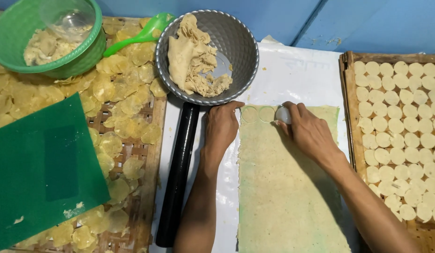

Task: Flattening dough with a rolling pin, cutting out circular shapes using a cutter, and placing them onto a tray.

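A long sheet of pale rolled dough (285, 187) lies on a white plastic-covered surface (297, 75). Two round cut marks (258, 114) show at its far left corner. My right hand (306, 131) presses a small white round cutter (283, 115) into the dough just right of those circles. My left hand (222, 126) rests flat with fingers together at the sheet's far left edge, holding nothing.
A grey bowl (236, 42) with dough scraps sits beyond the sheet. A black rolling pin (177, 178) lies left of my arm. A woven tray (348, 93) of cut discs is at right. Another tray (154, 140) at left holds dried discs, a green board (39, 164), green basket (21, 28) and green spoon (142, 33).
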